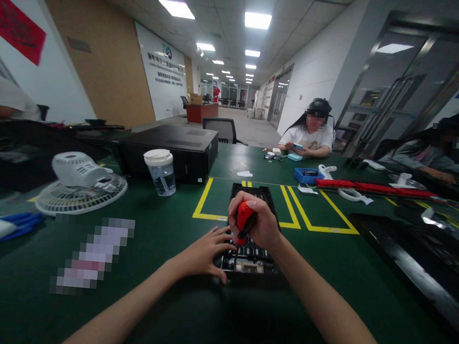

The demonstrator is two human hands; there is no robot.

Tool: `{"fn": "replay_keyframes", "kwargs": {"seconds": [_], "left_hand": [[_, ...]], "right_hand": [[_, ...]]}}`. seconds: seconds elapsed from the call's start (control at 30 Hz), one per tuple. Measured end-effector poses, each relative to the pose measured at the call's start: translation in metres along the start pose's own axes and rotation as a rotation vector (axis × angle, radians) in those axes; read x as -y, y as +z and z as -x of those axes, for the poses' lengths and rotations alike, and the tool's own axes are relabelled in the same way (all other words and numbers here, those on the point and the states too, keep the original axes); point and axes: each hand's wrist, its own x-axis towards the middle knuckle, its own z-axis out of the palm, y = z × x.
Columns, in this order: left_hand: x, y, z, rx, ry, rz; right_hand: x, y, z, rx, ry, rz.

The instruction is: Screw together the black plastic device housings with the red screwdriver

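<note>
My right hand (260,222) is wrapped round the red-and-black handle of a screwdriver (245,216), held nearly upright with its lower end pointing down. Below it lies a black case (246,281) with an open inside, where black rounded shapes and a metallic, pale strip (247,267) show near its front. My left hand (205,253) rests beside the case with its fingers spread, the fingertips on or against its left edge. My right hand hides the middle of the case, and the screwdriver's tip is hard to make out.
To the left are a white fan (78,180), a lidded cup (161,172), a large black box (171,148) and blue-and-white gloves (3,230). A long black panel (409,268) lies at right. Across the table (156,230) sits a person (311,128) near a blue tray (306,175).
</note>
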Motion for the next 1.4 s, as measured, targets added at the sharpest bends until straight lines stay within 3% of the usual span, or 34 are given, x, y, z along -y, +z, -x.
{"fn": "replay_keyframes", "kwargs": {"seconds": [1.4], "left_hand": [[-0.002, 0.0, 0.001, -0.002, -0.01, -0.026]], "right_hand": [[0.011, -0.01, 0.002, 0.032, 0.065, 0.218]]}}
